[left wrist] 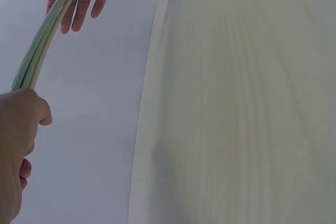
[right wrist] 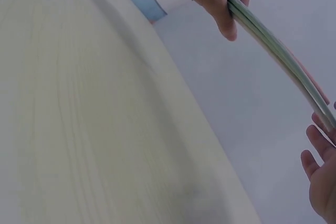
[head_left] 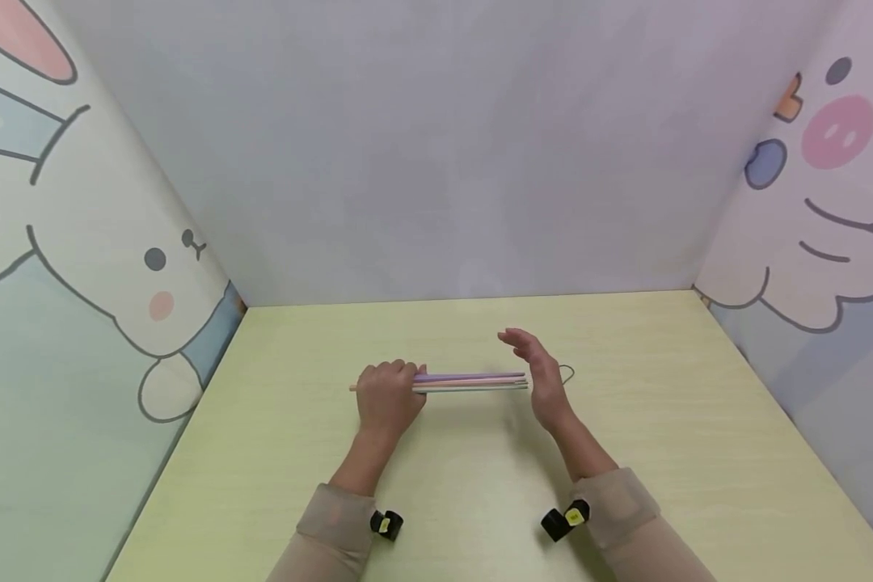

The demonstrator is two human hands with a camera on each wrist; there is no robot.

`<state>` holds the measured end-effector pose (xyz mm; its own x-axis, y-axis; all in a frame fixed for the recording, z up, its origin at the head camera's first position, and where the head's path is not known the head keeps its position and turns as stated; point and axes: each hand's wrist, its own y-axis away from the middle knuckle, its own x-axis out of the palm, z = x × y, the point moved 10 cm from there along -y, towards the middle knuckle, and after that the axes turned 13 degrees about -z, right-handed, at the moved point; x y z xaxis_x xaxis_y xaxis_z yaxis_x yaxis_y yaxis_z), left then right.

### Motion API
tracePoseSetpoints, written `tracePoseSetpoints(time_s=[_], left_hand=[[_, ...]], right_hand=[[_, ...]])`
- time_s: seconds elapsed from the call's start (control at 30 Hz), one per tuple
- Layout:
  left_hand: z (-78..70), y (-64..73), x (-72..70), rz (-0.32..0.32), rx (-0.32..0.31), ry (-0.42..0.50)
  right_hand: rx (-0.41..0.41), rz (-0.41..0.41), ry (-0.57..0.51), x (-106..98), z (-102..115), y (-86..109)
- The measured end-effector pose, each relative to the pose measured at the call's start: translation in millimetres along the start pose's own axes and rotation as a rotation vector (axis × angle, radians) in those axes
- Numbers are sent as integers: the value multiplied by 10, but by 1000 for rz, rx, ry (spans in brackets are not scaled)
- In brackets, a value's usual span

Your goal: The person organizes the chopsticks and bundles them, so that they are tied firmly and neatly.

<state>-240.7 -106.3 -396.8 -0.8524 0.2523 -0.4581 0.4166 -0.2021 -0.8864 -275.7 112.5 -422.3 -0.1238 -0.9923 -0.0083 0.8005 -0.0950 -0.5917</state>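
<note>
Two hands, one bundle of sticks. The L hand [head_left: 389, 398] was clenched round the sticks [head_left: 473, 382], holding them level above the one table [head_left: 466, 469], w/ a short pale end poking out past the fist. The R hand [head_left: 548, 392] had its fingers extended & gripped nothing; its palm faced the sticks' far ends, just beside them. Couldn't tell if it touched them. Stick count n/a: purple, pink & green ones showed, but they overlapped, & the fist hid their middle.

One dark loop [head_left: 567, 373] lay on the table near the R hand, partly hidden behind it in the head view. Two sleeves, L [head_left: 338, 521] & R [head_left: 618, 505], ran off the bottom edge; two black gadgets, one by the L cuff [head_left: 386, 525], one by the R [head_left: 565, 520]. Both wrist cams cut off their own hand at the side; the R hand was also cropped up top in the L wrist view.
</note>
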Motion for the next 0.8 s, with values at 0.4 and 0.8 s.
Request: tracePoseSetpoints(time_s=[0.4, 0.8], left_hand=[[31, 5, -83, -82, 8, -2], [58, 4, -108, -97, -14, 18]], right_hand=[[161, -45, 356, -393, -371, -91], [261, 135, 684, -529, -706, 67]])
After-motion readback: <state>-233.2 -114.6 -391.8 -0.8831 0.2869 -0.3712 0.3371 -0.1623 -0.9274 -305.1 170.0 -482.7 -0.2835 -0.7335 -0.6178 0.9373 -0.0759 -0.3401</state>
